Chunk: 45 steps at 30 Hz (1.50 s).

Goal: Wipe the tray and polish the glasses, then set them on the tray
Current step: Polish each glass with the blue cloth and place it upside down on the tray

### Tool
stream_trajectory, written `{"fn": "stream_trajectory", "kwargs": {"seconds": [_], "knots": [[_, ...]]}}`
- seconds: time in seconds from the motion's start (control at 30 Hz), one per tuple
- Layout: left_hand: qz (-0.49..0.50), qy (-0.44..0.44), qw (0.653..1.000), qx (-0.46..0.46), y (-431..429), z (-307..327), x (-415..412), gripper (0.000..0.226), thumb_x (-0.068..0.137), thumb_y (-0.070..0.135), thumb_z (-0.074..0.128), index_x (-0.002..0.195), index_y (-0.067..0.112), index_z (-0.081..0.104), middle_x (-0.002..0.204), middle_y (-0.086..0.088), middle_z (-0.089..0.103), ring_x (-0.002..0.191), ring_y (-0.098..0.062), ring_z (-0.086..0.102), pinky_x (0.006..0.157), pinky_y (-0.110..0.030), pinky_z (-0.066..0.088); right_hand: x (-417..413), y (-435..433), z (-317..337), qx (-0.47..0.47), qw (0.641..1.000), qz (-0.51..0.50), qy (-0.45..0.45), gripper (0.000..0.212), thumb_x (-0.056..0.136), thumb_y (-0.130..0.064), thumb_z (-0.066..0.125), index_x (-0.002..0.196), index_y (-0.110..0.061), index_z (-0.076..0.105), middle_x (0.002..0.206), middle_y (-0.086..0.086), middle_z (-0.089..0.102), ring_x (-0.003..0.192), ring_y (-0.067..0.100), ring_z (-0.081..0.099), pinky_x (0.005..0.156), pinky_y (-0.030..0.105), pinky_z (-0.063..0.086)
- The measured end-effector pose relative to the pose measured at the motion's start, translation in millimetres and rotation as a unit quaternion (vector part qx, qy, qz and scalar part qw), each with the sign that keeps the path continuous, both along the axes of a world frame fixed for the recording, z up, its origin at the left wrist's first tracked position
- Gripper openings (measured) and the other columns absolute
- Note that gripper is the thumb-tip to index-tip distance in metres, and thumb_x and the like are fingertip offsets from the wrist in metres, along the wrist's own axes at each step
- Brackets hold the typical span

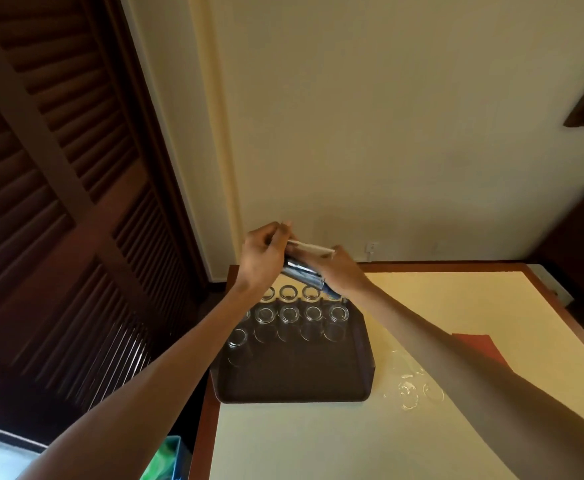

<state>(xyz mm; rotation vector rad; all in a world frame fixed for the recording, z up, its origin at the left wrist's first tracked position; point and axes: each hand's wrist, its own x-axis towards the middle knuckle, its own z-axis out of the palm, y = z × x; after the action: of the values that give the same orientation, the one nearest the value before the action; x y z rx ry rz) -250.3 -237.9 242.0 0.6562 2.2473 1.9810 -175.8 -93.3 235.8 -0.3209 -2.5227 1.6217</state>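
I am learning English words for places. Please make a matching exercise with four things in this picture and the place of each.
Things:
1 tray
2 held glass
3 red cloth
4 loose glasses

Places:
a on the table, farthest right
b raised above the tray's far end
c on the table, just right of the tray
d at the table's left edge

Pairs: 1-d; 2-b; 3-a; 4-c

Presenting as a hospitality service room: dark louvred wooden doors (58, 202) filling frame left, dark brown tray (294, 379) carrying rows of clear glasses (313, 313).
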Motion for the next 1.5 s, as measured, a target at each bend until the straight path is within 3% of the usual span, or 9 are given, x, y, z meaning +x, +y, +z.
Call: {"fn": "stream_trajectory", "kwargs": {"seconds": [0.17, 0.27, 0.43, 0.6, 0.73, 0.87, 1.0, 1.3, 1.5], "knots": [[-0.022, 0.072, 0.997, -0.005, 9.9, -3.3, 1.8, 0.036, 0.106, 0.032, 0.058, 0.082, 0.011, 0.072, 0.073, 0.004, 0.071, 0.072, -0.011, 0.068, 0.070, -0.029, 0.054, 4.7, 7.0, -3.6, -0.285, 0.924, 0.078, -0.243, 0.052, 0.100, -0.049, 0.045, 0.077, -0.004, 0.059, 0.050, 0.002, 0.053, 0.030, 0.006, 0.038, 0.032, 0.015, 0.027], [-0.076, -0.102, 0.991, 0.030, 11.1, -0.4, -4.0, 0.036, 0.104, 0.035, 0.056, 0.083, 0.011, 0.073, 0.081, -0.007, 0.072, 0.081, -0.025, 0.068, 0.076, -0.039, 0.054, -8.7, 20.1, -3.5, 0.049, 0.998, 0.007, -0.035, 0.063, 0.090, -0.059, 0.062, 0.075, 0.002, 0.066, 0.051, 0.009, 0.056, 0.033, 0.015, 0.042, 0.036, 0.024, 0.036], [-0.058, -0.241, 0.969, 0.009, 24.1, -1.2, -12.4, 0.036, 0.101, 0.038, 0.062, 0.083, 0.006, 0.069, 0.078, -0.013, 0.067, 0.079, -0.030, 0.067, 0.079, -0.046, 0.057, -18.5, 38.7, 8.8, 0.580, 0.801, -0.035, 0.145, 0.048, 0.086, -0.050, 0.067, 0.055, -0.016, 0.055, 0.041, -0.005, 0.039, 0.038, 0.019, 0.033, 0.043, 0.022, 0.023], [0.005, -0.028, 1.000, 0.003, 28.0, -1.8, -15.8, 0.048, 0.102, 0.038, 0.058, 0.079, -0.004, 0.063, 0.071, -0.024, 0.057, 0.067, -0.035, 0.059, 0.066, -0.048, 0.052, -22.6, 27.9, -3.2, 0.106, 0.988, -0.001, 0.111, 0.061, 0.090, -0.064, 0.059, 0.057, -0.012, 0.059, 0.039, -0.004, 0.046, 0.032, 0.013, 0.039, 0.038, 0.027, 0.030], [-0.001, 0.091, 0.996, -0.019, 28.6, -0.7, -16.1, 0.039, 0.103, 0.038, 0.056, 0.080, 0.010, 0.071, 0.070, -0.007, 0.068, 0.072, -0.029, 0.068, 0.067, -0.040, 0.056, -16.0, 19.4, -5.0, -0.309, 0.928, 0.103, -0.183, 0.053, 0.104, -0.046, 0.041, 0.071, -0.007, 0.055, 0.046, -0.002, 0.052, 0.029, 0.005, 0.039, 0.032, 0.014, 0.029], [-0.062, -0.045, 0.997, -0.004, 25.1, -10.4, -26.9, 0.039, 0.105, 0.040, 0.053, 0.088, 0.010, 0.070, 0.083, -0.011, 0.070, 0.083, -0.031, 0.068, 0.071, -0.041, 0.056, -33.4, 36.3, -12.6, 0.003, 0.998, 0.025, -0.049, 0.050, 0.096, -0.050, 0.059, 0.078, -0.004, 0.065, 0.047, -0.002, 0.054, 0.033, 0.008, 0.045, 0.039, 0.025, 0.038], [-0.060, -0.266, 0.962, -0.029, 35.0, -4.8, -28.6, 0.026, 0.105, 0.034, 0.056, 0.099, 0.012, 0.067, 0.088, -0.009, 0.071, 0.085, -0.027, 0.072, 0.062, -0.033, 0.058, -41.9, 52.7, -7.4, 0.484, 0.864, -0.039, 0.134, 0.067, 0.089, -0.067, 0.054, 0.047, -0.016, 0.043, 0.040, -0.007, 0.028, 0.038, 0.017, 0.027, 0.043, 0.026, 0.024], [0.004, 0.055, 0.998, -0.036, 40.4, -8.0, -22.0, 0.025, 0.103, 0.020, 0.061, 0.080, 0.010, 0.068, 0.067, -0.009, 0.064, 0.065, -0.027, 0.061, 0.061, -0.036, 0.051, -24.0, 25.9, -23.9, -0.276, 0.952, 0.043, -0.122, 0.053, 0.097, -0.056, 0.052, 0.083, -0.007, 0.065, 0.060, 0.007, 0.062, 0.038, 0.011, 0.048, 0.034, 0.017, 0.034], [-0.073, -0.156, 0.985, 0.006, 31.4, -22.1, -31.7, 0.027, 0.102, 0.037, 0.061, 0.096, 0.012, 0.069, 0.089, -0.011, 0.069, 0.091, -0.028, 0.070, 0.077, -0.040, 0.059, -34.1, 37.9, -21.6, 0.155, 0.983, -0.065, 0.069, 0.069, 0.081, -0.073, 0.059, 0.054, -0.010, 0.057, 0.038, -0.006, 0.043, 0.032, 0.008, 0.034, 0.042, 0.023, 0.025]]}}
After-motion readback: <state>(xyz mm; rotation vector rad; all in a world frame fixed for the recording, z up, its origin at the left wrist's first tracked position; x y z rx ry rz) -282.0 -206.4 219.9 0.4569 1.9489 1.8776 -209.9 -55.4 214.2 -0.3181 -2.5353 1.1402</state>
